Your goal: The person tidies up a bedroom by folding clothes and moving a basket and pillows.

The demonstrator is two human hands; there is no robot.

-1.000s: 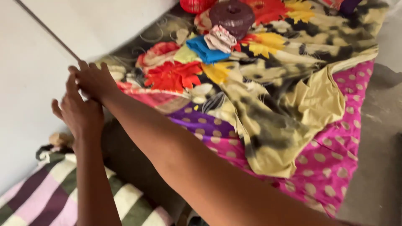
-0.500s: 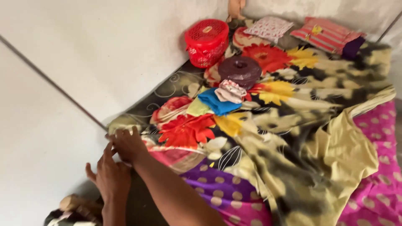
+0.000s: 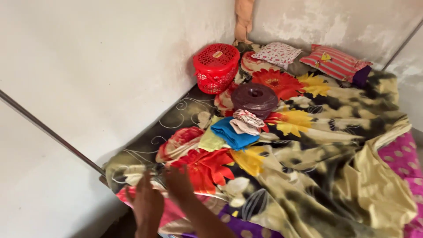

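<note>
Two hands are down at the near left corner of the bed, both pressed onto the flowered blanket (image 3: 308, 145) where its edge meets the wall side. Left hand (image 3: 147, 205) sits lower and nearer the camera, fingers (image 3: 142, 181) spread a little and pointing up toward the blanket's hem, lying flat on the cloth; nothing is pinched between them as far as the view shows. Right hand (image 3: 178, 185) is just beside it, touching or nearly touching, laid over the red flower print, fingers together and flat on the fabric, and whether they grip a fold cannot be told from here. That blanket covers most of the bed, rumpled toward the right, with a pink spotted sheet (image 3: 403, 158) showing under it at the right edge and a purple spotted strip at the bottom. Further up the bed, well apart from the hands, a small heap of folded cloths (image 3: 233, 132) in blue, yellow-green and a pale print lies on the blanket. Just behind the heap rests a dark brown round lidded container (image 3: 254, 98). A red plastic basket (image 3: 216, 68) stands in the corner against the wall, and two small pillows (image 3: 308, 57) lie along the far wall
</note>
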